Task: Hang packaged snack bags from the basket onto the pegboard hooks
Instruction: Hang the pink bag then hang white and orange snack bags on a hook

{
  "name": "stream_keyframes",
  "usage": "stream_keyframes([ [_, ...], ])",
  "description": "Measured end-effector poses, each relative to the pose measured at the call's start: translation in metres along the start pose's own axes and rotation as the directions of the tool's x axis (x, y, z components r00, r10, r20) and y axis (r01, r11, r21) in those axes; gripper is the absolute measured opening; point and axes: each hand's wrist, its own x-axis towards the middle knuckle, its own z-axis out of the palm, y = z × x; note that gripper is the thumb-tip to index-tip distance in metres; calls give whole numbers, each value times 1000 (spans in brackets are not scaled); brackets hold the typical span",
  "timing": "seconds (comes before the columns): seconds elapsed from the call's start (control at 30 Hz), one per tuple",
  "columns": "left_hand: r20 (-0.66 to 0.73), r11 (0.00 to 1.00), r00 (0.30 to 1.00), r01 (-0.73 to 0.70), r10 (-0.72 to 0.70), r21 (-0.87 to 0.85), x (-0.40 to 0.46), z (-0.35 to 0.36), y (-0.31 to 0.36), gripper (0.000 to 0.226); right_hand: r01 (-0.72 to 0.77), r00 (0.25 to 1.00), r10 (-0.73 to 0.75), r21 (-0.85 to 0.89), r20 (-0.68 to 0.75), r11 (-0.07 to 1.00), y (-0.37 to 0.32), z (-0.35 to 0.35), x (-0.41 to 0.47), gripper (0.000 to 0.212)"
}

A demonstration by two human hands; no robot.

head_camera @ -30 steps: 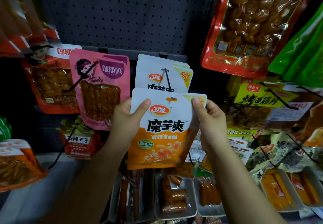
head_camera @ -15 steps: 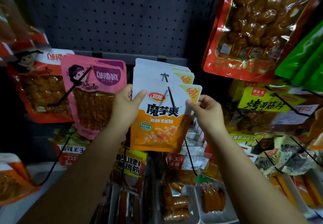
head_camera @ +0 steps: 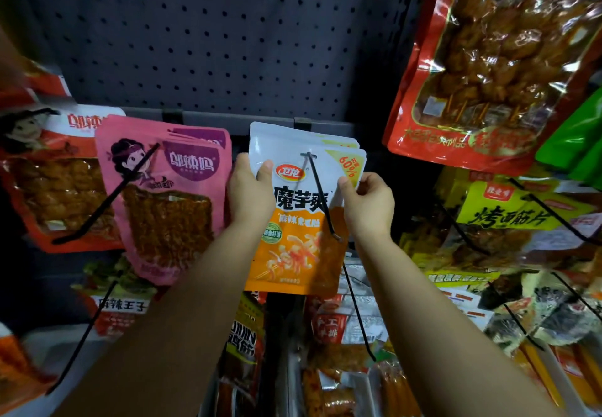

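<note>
Bag: the orange and white snack bag (head_camera: 299, 221) is on the black hook (head_camera: 321, 195), in front of more bags.
Grip: left hand (head_camera: 250, 193) and right hand (head_camera: 369, 203) pinch its top corners.
Might go wrong: a tug could rip the hole or slide the bag off the hook.

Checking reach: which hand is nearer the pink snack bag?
Left. The left hand sits right beside the pink snack bag, at its right edge; the right hand is across the white-and-orange bag.
</note>
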Motion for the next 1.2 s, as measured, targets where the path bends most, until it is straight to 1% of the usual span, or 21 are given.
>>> stream_keyframes([
  [0.1,-31,999,1000,-9,8,-36,-11,-1,-8,32,28,1000,-28,15,8,999,6,-2,-7,17],
  [0.13,-28,999,1000,-3,2,-40,-17,-2,-14,35,30,999,-30,24,17,999,11,-3,-11,20],
  [0.23,21,999,1000,-17,17,28,-41,-4,-37,54,-2,996,1,11,87,1000,35,-8,-26,51],
  [0.3,73,999,997,-15,11,52,-55,-7,-53,67,-55,980,51,10,194,998,53,-10,-38,69],
  [0.33,108,999,994,-2,-4,52,-60,-8,-59,71,-67,965,61,14,253,998,61,-10,-44,74],
  [0.37,144,999,989,15,-22,51,-63,-9,-65,74,-69,950,59,24,307,997,68,-10,-50,75],
  [0.43,195,997,980,31,-45,77,-65,-11,-73,76,-67,921,55,18,385,998,76,-8,-56,66],
  [0.5,210,991,976,36,-62,126,-63,-11,-76,77,-71,910,70,-12,409,997,80,-5,-57,58],
  [0.63,193,981,977,53,-90,189,-59,-6,-76,79,-59,920,76,-54,384,997,81,2,-50,56],
  [0.73,181,979,978,67,-103,194,-61,-3,-77,77,-81,921,87,-34,379,996,83,3,-52,56],
  [0.83,189,978,976,75,-112,196,-69,-7,-83,71,-109,903,118,-45,413,993,90,0,-58,60],
  [0.9,211,974,967,98,-141,205,-80,-12,-86,69,-133,900,146,-60,410,989,95,-5,-65,64],
  [0.97,234,978,961,108,-148,176,-98,-19,-86,70,-147,909,161,-65,384,987,97,-14,-74,69],
  [1.03,231,985,962,120,-146,124,-120,-26,-82,70,-121,927,146,-93,346,988,96,-28,-85,69],
  [1.1,197,991,973,103,-119,86,-146,-32,-76,61,-126,937,136,-51,321,991,97,-48,-100,62],
  [1.13,193,995,977,84,-94,60,-160,-34,-72,54,-135,940,133,-13,314,991,98,-60,-109,55],
  [1.2,255,998,966,57,-52,-11,-188,-32,-63,42,-137,947,121,33,299,990,106,-89,-128,36],
])
